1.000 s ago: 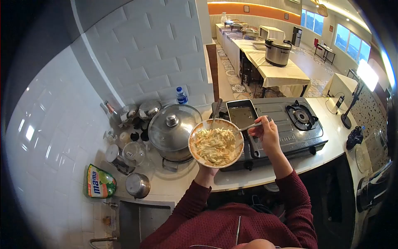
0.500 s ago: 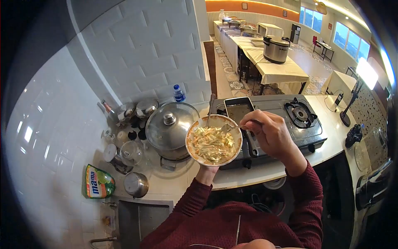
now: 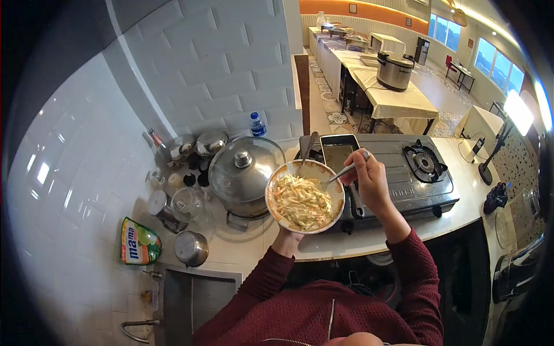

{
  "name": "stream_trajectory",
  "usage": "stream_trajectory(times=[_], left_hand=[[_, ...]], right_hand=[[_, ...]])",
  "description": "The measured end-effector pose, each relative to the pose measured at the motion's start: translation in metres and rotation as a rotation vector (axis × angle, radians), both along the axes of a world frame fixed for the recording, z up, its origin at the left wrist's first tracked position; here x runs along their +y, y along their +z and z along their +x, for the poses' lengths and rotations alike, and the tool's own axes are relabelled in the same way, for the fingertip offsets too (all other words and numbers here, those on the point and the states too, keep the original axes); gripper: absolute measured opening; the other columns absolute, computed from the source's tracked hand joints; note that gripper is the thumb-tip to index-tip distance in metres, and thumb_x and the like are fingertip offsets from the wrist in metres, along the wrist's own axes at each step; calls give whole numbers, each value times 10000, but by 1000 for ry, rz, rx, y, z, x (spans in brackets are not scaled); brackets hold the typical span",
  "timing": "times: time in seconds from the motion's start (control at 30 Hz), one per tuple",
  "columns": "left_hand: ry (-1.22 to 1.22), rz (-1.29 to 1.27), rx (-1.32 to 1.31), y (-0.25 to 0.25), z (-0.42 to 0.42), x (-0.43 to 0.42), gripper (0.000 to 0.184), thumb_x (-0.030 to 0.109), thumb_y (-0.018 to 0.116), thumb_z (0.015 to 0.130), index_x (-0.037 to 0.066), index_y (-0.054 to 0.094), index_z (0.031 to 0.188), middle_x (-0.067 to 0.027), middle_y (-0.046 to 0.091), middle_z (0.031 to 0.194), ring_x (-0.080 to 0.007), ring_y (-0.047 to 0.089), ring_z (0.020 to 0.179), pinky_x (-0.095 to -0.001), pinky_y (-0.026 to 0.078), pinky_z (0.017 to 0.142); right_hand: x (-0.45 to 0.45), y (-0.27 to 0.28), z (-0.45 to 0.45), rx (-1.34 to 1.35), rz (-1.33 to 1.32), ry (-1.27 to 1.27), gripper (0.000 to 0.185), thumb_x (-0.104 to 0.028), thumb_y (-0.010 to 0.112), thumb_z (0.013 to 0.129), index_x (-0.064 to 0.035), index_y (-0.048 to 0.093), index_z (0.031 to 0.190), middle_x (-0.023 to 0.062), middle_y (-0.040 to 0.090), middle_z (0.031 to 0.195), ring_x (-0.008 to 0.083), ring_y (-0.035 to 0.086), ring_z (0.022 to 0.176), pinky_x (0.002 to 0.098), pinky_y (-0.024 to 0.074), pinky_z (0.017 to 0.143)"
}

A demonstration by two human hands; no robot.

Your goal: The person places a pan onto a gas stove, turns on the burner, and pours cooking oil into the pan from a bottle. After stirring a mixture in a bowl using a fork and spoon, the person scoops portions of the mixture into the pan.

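Note:
My left hand (image 3: pixel 287 242) supports a bowl (image 3: pixel 341 199) with an orange-patterned rim from below; most of its fingers are hidden. Inside lies a pale mix of shredded vegetables (image 3: pixel 303 202) with orange strips, coated in a creamy dressing. My right hand (image 3: pixel 371 180) is closed around the handle of a metal utensil that looks like a fork (image 3: pixel 341 173), its head down in the bowl's right side. A second utensil (image 3: pixel 309 145) leans against the bowl's far rim, handle pointing away from me.
Behind the bowl, a gas stove (image 3: pixel 398 181) carries a rectangular pan (image 3: pixel 339 151). A large lidded pot (image 3: pixel 245 173) stands close on the left. Farther left are a small metal pot (image 3: pixel 191 248), a green Mama pouch (image 3: pixel 140 242) and a sink (image 3: pixel 216 295). A lamp (image 3: pixel 501 138) stands right.
My right hand has turned and drawn slightly lower, its utensil handle now tilted more upright. The vegetable mix has shifted and looks more heaped. The whole view has moved slightly.

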State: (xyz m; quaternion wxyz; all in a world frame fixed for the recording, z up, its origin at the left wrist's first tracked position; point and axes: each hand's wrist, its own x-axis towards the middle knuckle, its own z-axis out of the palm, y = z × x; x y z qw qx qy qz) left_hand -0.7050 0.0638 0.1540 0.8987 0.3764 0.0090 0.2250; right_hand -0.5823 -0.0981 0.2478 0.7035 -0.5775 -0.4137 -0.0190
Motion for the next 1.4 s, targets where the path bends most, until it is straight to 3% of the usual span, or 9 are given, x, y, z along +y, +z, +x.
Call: stream_trajectory(times=[0.27,0.5,0.7,1.4], left_hand=[[-108,-78,-97,-7,0,7,585,516,364,921,108,378,1340,-133,477,1308,-324,512,1155,-507,472,927],[-61,-65,-70,-3,1,2,569,500,368,928,110,377,1343,-121,472,1316,-314,510,1160,-497,467,938],[-119,-79,-116,-6,2,5,585,518,339,927,116,374,1350,-115,455,1334,-313,484,1189,-506,441,964],[53,-42,-119,-12,31,22,608,556,294,920,131,378,1346,-93,450,1336,-301,468,1201,-504,413,988]], right_hand=[[22,-27,11,394,154,315,320,-333,379,991,-42,489,915,106,638,681,151,641,603,240,507,547],[14,-25,15,505,227,338,344,-363,385,985,-39,479,918,115,623,711,171,650,641,253,521,577],[9,-21,17,512,303,336,318,-336,382,990,-42,486,931,119,630,712,170,648,641,260,523,578],[-2,-12,35,424,489,228,286,-308,389,989,-57,518,940,134,654,732,173,643,640,242,512,592]])
